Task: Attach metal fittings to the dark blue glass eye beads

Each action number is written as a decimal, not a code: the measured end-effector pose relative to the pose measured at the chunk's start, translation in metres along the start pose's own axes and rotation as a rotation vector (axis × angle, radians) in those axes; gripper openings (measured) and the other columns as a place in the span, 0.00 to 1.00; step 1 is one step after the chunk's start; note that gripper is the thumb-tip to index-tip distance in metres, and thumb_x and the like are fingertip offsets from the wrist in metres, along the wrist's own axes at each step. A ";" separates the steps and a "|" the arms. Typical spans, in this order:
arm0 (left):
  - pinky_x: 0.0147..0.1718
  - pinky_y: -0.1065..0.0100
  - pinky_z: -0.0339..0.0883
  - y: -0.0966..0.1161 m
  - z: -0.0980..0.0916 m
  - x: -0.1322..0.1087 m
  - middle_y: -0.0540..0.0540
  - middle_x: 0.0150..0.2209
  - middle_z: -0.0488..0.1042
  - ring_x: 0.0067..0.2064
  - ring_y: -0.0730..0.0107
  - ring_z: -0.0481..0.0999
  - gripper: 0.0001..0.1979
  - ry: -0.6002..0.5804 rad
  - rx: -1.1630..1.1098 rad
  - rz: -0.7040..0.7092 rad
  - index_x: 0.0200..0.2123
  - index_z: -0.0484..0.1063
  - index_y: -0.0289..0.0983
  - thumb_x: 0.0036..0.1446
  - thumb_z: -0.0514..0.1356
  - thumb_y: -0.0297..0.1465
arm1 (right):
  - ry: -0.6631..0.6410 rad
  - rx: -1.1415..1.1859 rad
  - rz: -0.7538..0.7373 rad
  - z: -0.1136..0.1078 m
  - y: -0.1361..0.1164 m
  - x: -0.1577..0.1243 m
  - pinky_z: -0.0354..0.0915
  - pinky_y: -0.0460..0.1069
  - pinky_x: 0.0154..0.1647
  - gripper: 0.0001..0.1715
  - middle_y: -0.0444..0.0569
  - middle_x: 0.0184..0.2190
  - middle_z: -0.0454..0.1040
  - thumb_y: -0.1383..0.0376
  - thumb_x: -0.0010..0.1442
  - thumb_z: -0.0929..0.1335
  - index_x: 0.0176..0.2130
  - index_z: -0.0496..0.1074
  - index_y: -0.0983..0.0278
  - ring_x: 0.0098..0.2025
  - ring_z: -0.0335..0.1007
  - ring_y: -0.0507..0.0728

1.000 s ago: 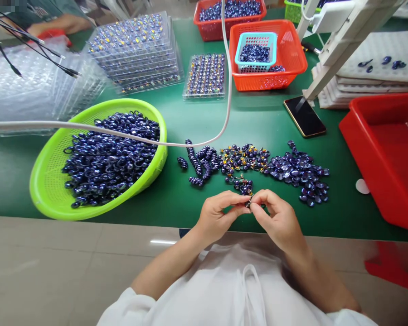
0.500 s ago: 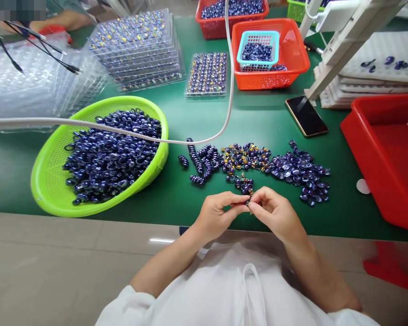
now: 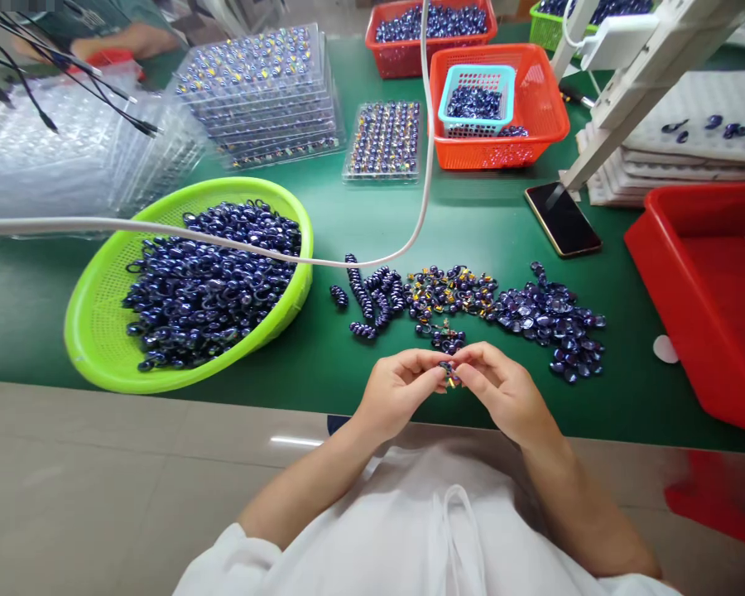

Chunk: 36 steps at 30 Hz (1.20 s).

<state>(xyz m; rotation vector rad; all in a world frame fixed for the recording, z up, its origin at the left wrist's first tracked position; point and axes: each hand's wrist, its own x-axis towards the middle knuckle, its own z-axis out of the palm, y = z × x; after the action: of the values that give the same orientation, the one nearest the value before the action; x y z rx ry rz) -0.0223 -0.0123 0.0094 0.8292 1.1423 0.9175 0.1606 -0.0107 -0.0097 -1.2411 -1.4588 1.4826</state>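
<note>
While the two hands met low over the near edge of the green worktop (image 3: pixel 323 364), the left hand (image 3: pixel 403 389) and the right hand (image 3: pixel 502 389) each pinched thumb and forefinger on one small dark piece (image 3: pixel 447 370). It sat between the fingertips of both, with a speck of yellow showing. Each grip was closed almost fully on that piece, and the other fingers were loosely curled.

Just beyond the grip lay a little cluster (image 3: pixel 447 338) of similar pieces. Farther beyond it ran a band of parts: stacked dark rows (image 3: pixel 372 298) to the left, pieces with yellow bits (image 3: pixel 450 290) straight ahead, and a loose blue-violet pile (image 3: pixel 552 319) to the right. A lime basket (image 3: pixel 93 331) heaped with dark blue parts stood well to the left of the grip, and a white cable (image 3: pixel 348 263) crossed above it. Well to the right stood a red tub (image 3: pixel 708 281). Far beyond the grip were a phone (image 3: pixel 563 219), a clear tray (image 3: pixel 385 141) of parts and an orange basket (image 3: pixel 534 99) holding a smaller blue one (image 3: pixel 478 79).
</note>
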 end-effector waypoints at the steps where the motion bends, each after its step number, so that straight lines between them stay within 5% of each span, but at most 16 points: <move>1: 0.33 0.70 0.74 0.001 0.000 0.001 0.46 0.28 0.80 0.29 0.71 0.78 0.11 0.016 -0.016 -0.014 0.35 0.81 0.32 0.50 0.69 0.33 | 0.018 0.001 -0.008 -0.001 0.003 -0.002 0.71 0.47 0.43 0.10 0.45 0.39 0.77 0.56 0.67 0.67 0.45 0.72 0.58 0.41 0.75 0.54; 10: 0.26 0.74 0.65 -0.004 0.000 0.007 0.49 0.23 0.76 0.25 0.76 0.72 0.06 0.056 -0.037 -0.016 0.29 0.79 0.33 0.45 0.67 0.28 | 0.111 -0.186 -0.228 -0.007 0.012 -0.017 0.70 0.50 0.45 0.05 0.46 0.40 0.76 0.65 0.66 0.68 0.42 0.74 0.57 0.42 0.74 0.55; 16: 0.25 0.73 0.64 -0.006 0.003 0.009 0.50 0.23 0.76 0.24 0.76 0.71 0.05 0.053 -0.044 -0.017 0.27 0.78 0.33 0.43 0.66 0.27 | 0.100 -0.352 -0.556 0.000 0.004 -0.016 0.71 0.48 0.40 0.17 0.46 0.40 0.74 0.75 0.60 0.71 0.46 0.73 0.57 0.41 0.73 0.53; 22: 0.27 0.74 0.67 -0.006 0.009 0.009 0.50 0.23 0.76 0.24 0.77 0.71 0.06 0.056 -0.061 -0.040 0.28 0.79 0.33 0.43 0.67 0.27 | 0.137 -0.527 -0.651 0.005 0.008 -0.011 0.71 0.50 0.39 0.19 0.48 0.38 0.72 0.76 0.60 0.70 0.48 0.72 0.58 0.38 0.71 0.54; 27: 0.31 0.72 0.73 -0.007 0.009 0.006 0.47 0.29 0.81 0.28 0.74 0.76 0.09 -0.010 -0.052 -0.053 0.35 0.82 0.33 0.49 0.68 0.30 | 0.192 -0.505 -0.600 0.006 0.009 -0.010 0.69 0.50 0.39 0.13 0.47 0.36 0.73 0.75 0.61 0.69 0.43 0.71 0.60 0.39 0.71 0.54; 36: 0.41 0.67 0.76 -0.017 0.006 -0.002 0.40 0.42 0.82 0.41 0.63 0.81 0.12 -0.057 0.171 0.169 0.43 0.82 0.35 0.57 0.65 0.32 | 0.195 -0.206 -0.168 0.001 0.007 -0.013 0.65 0.48 0.36 0.05 0.43 0.32 0.71 0.64 0.63 0.71 0.34 0.71 0.59 0.34 0.68 0.52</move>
<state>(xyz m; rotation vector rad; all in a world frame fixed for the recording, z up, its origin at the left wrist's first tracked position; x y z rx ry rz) -0.0141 -0.0216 -0.0038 1.0980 1.1241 0.9376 0.1640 -0.0240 -0.0148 -1.3087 -1.5696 1.0907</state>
